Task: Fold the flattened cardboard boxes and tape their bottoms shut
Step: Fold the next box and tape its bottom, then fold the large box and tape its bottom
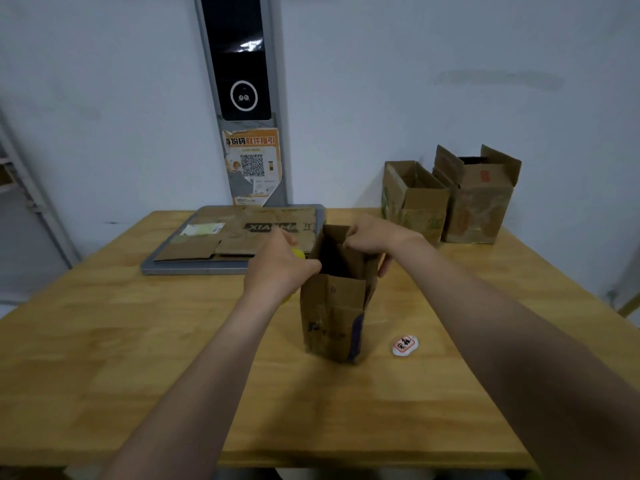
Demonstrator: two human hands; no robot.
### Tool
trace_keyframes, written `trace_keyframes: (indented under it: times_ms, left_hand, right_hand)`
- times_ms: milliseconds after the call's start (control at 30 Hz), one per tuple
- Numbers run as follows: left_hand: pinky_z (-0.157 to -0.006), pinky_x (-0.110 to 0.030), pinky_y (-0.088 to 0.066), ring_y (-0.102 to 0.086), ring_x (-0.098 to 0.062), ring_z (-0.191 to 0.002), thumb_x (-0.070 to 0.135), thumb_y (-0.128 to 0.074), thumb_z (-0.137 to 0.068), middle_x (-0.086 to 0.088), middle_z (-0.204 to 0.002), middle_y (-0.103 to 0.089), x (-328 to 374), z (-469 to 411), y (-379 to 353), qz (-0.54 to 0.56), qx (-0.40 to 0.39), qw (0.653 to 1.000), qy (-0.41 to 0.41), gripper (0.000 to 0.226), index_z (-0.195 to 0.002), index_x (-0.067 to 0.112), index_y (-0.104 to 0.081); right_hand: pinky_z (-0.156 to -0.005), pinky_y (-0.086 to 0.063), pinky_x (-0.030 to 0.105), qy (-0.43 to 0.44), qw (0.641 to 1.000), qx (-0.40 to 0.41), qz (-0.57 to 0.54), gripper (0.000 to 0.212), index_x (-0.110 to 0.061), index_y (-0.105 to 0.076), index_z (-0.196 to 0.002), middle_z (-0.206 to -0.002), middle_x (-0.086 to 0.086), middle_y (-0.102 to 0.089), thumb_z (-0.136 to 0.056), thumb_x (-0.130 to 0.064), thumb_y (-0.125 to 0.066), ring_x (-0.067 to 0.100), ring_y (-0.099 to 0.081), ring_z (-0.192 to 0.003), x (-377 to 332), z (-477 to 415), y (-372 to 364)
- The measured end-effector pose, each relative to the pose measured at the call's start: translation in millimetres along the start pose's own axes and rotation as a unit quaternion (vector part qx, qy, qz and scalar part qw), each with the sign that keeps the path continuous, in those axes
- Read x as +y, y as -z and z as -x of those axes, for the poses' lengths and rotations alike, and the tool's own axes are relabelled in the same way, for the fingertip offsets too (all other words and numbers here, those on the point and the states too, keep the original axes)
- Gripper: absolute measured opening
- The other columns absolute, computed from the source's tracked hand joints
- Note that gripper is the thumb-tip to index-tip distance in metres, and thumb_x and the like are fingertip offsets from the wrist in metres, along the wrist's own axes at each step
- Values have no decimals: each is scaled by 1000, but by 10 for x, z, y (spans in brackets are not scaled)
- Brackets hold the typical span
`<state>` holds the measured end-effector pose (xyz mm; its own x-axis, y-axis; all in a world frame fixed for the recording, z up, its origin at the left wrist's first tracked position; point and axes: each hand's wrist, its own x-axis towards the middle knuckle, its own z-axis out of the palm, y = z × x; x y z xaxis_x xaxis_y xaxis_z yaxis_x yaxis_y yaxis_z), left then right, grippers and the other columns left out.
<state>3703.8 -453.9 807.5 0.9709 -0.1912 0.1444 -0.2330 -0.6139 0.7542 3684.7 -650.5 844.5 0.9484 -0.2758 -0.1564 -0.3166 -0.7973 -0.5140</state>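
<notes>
A small brown cardboard box (334,317) stands upright in the middle of the wooden table (138,358), its upper flaps spread apart. My left hand (280,268) grips its left upper edge. My right hand (372,239) pinches the far right flap at the top. A yellow object (298,253), probably a tape roll, peeks out behind my left hand and is mostly hidden. Flattened cardboard boxes (239,237) lie stacked on a grey tray (194,268) at the back of the table.
Two folded boxes (415,206) (479,202) stand with open tops at the back right by the wall. A small white tag with red print (405,345) lies right of the box. A grey post with a screen and a QR poster (251,164) rises behind the tray.
</notes>
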Motion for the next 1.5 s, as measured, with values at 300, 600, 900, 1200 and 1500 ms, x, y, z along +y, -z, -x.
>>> trace_keyframes:
  times_ms: [300, 600, 900, 1200, 1500]
  left_hand:
    - [-85, -49, -61, -67, -24, -101, 48, -84, -79, 6, -110, -56, -85, -30, -41, 79, -28, 996, -7, 56, -120, 29, -51]
    - [-83, -52, -62, -67, -25, -99, 36, -95, -69, 7, -111, -57, -135, 140, -108, 72, -63, 995, -42, 60, -115, 32, -55]
    - [-83, -48, -60, -69, -29, -96, 35, -88, -77, -5, -113, -64, 107, -227, -475, 19, -55, 996, -66, 56, -118, 26, -51]
    - [-69, -36, -56, -61, -14, -87, 41, -89, -77, 7, -100, -57, 351, -1495, -1209, 22, -35, 994, -104, 59, -117, 30, -46]
    - [-73, -39, -57, -61, -20, -89, 40, -86, -82, 2, -103, -55, 538, -3093, -1912, -34, -12, 982, -184, 60, -121, 24, -43]
  right_hand:
    - [-93, -38, 29, 100, 977, 151, -115, 55, -23, -47, -149, -155, 7, -34, -100, -44, -59, 25, -49, -129, 208, 100, -236]
    - [-105, -50, 34, 112, 971, 126, -172, 74, -29, -38, -156, -151, -7, -51, -91, -23, -74, 18, -47, -140, 423, 930, -650]
    - [-114, -39, 38, 58, 986, 159, -12, 70, -16, -31, -159, -159, 7, -42, -99, -19, -66, 26, -40, -145, 547, 478, -443]
    - [-113, -38, 45, 24, 986, 162, 42, 54, -15, -42, -152, -150, 12, -46, -101, -19, -61, 33, -44, -140, 824, -802, 35]
    - [-98, -50, 44, -8, 978, 162, 128, 32, -7, -48, -135, -141, 22, -39, -103, -6, -52, 41, -54, -120, 1023, -2445, 507]
